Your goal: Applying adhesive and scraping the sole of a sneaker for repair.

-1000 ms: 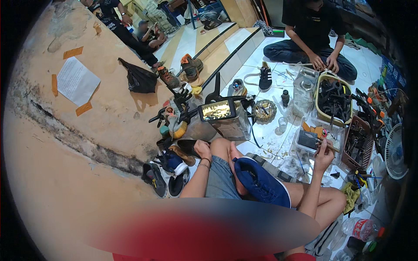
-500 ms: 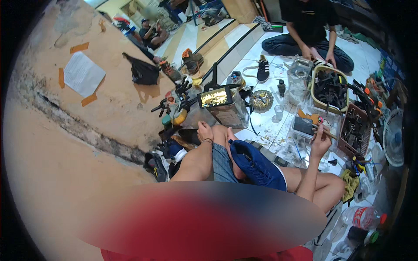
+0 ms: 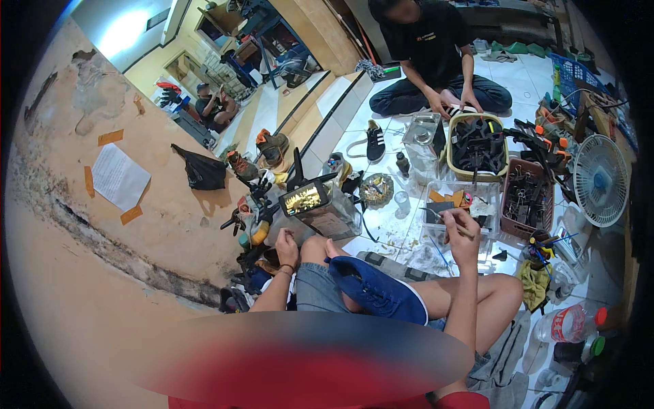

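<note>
My left hand (image 3: 286,249) is closed in a loose pinch beside my left knee; what is between its fingers, if anything, is hidden. My right hand (image 3: 461,235) grips a thin wooden-handled tool (image 3: 466,234), its tip over a grey block (image 3: 439,211) in a clear plastic tray (image 3: 492,189). A navy lace-up shoe (image 3: 378,293) rests across my lap, against my bare foot. In front of me a phone (image 3: 304,199) with a lit screen leans on a clear container (image 3: 338,219). A small clear cup (image 3: 402,203) stands left of the tray.
A co-worker (image 3: 422,48) sits cross-legged opposite, hands at a yellow basket (image 3: 505,153). A brown crate (image 3: 507,218) of metal clips, a fan (image 3: 599,180) and bottles (image 3: 558,324) line the right. Shoes (image 3: 272,148), a plastic bag (image 3: 197,167) and steps (image 3: 334,99) are left; another person (image 3: 214,109) sits beyond.
The whole view has shifted. A person standing at the upper left is no longer seen. The co-worker's hands have moved at the basket. My right hand still holds the tool over the tray.
</note>
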The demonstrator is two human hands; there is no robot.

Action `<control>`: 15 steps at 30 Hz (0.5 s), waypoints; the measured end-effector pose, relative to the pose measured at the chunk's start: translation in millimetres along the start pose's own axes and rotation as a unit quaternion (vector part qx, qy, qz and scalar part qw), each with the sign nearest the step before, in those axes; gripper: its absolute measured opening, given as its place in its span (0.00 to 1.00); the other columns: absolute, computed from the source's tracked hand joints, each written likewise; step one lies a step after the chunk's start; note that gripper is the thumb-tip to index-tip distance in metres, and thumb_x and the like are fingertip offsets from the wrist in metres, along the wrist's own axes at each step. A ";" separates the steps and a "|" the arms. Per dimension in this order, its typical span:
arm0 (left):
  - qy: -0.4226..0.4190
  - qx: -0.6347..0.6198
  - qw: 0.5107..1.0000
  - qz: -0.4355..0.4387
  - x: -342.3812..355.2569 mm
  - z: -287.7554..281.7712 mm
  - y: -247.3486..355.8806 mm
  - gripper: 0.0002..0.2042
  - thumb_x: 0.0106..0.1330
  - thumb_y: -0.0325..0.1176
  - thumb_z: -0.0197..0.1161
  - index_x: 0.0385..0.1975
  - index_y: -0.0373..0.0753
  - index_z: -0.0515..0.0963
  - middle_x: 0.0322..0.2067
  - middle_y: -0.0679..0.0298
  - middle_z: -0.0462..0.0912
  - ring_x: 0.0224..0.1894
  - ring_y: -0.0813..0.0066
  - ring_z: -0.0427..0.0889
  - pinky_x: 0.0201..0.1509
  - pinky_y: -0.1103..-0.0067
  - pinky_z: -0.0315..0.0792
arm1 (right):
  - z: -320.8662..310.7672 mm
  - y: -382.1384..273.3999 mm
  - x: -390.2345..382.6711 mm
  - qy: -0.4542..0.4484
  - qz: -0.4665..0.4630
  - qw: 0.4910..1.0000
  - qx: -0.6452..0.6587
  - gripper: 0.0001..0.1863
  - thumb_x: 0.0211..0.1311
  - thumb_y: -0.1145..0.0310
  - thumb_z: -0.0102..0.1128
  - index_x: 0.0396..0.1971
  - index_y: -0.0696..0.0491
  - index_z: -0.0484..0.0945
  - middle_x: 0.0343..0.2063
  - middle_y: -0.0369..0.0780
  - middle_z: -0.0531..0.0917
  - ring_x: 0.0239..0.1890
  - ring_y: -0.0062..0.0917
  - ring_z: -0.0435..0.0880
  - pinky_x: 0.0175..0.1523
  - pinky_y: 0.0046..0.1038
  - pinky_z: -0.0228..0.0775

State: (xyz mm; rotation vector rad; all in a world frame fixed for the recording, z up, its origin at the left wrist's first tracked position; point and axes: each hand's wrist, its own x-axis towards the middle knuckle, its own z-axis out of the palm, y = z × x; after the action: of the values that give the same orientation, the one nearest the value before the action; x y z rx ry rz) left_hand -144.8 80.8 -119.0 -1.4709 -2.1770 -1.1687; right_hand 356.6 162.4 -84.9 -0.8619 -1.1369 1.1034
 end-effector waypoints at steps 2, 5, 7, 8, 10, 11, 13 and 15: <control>-0.020 -0.056 0.997 0.042 -7.5 9.4 22.2 0.06 0.68 0.24 0.47 0.35 0.33 0.74 0.27 0.53 0.79 0.32 0.55 0.81 0.39 0.68 0.73 | -1.1 -7.1 -1.4 -0.026 0.029 0.999 0.008 0.12 0.70 0.64 0.60 0.35 0.58 0.82 0.22 0.33 0.81 0.20 0.10 0.73 0.22 0.17 0.65; -0.071 -0.111 0.991 -0.036 -21.7 29.2 52.0 0.06 0.67 0.23 0.47 0.36 0.33 0.74 0.30 0.52 0.79 0.35 0.57 0.82 0.42 0.70 0.75 | -3.6 -1.8 -0.7 -0.046 0.045 0.998 -0.019 0.11 0.69 0.65 0.59 0.35 0.58 0.82 0.23 0.33 0.82 0.20 0.11 0.74 0.22 0.18 0.65; -0.093 -0.097 0.990 -0.035 -29.6 40.2 50.7 0.07 0.65 0.23 0.48 0.37 0.34 0.74 0.31 0.51 0.80 0.37 0.54 0.82 0.43 0.68 0.76 | 3.0 -1.5 1.1 -0.067 0.080 0.994 -0.041 0.10 0.69 0.66 0.59 0.36 0.58 0.82 0.24 0.35 0.84 0.22 0.14 0.77 0.26 0.19 0.68; -0.112 -0.064 0.992 0.001 -30.2 45.5 53.3 0.07 0.64 0.23 0.49 0.37 0.34 0.74 0.31 0.51 0.80 0.38 0.52 0.82 0.44 0.67 0.76 | 7.0 -0.8 1.0 -0.071 0.083 0.993 -0.047 0.10 0.69 0.66 0.59 0.36 0.58 0.82 0.24 0.35 0.84 0.22 0.14 0.77 0.26 0.19 0.68; -0.139 -0.055 0.989 -0.009 -29.3 47.9 55.4 0.08 0.62 0.25 0.51 0.37 0.36 0.75 0.32 0.50 0.81 0.39 0.49 0.83 0.45 0.65 0.76 | 14.8 1.1 0.3 -0.093 0.054 0.986 -0.126 0.10 0.68 0.68 0.59 0.36 0.60 0.82 0.24 0.38 0.84 0.26 0.16 0.79 0.31 0.21 0.69; -0.171 -0.032 0.985 -0.017 -26.3 49.6 55.1 0.08 0.62 0.27 0.52 0.38 0.37 0.76 0.34 0.51 0.82 0.40 0.50 0.83 0.45 0.65 0.76 | 18.9 0.0 -0.1 -0.113 0.067 0.983 -0.130 0.09 0.67 0.69 0.59 0.36 0.60 0.81 0.24 0.39 0.83 0.28 0.18 0.81 0.35 0.23 0.70; -0.208 0.001 0.978 -0.031 -22.9 49.8 54.2 0.09 0.64 0.31 0.53 0.39 0.39 0.77 0.37 0.53 0.84 0.42 0.51 0.83 0.45 0.64 0.76 | 29.3 10.1 -3.0 -0.155 0.066 0.978 -0.121 0.09 0.68 0.68 0.59 0.36 0.60 0.81 0.23 0.39 0.83 0.26 0.17 0.79 0.32 0.22 0.70; -0.215 -0.001 0.976 -0.042 -23.5 52.3 53.3 0.08 0.64 0.32 0.53 0.39 0.40 0.77 0.37 0.53 0.84 0.42 0.52 0.84 0.45 0.64 0.76 | 44.7 13.1 -9.3 -0.189 0.101 0.972 -0.098 0.10 0.69 0.67 0.57 0.38 0.59 0.81 0.22 0.38 0.81 0.23 0.16 0.78 0.30 0.23 0.70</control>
State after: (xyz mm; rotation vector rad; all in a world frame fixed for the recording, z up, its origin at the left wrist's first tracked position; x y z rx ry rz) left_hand -77.0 112.7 -141.7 -1.7849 -2.5348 -0.9407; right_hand 309.7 156.4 -89.3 -0.9628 -1.5184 1.3798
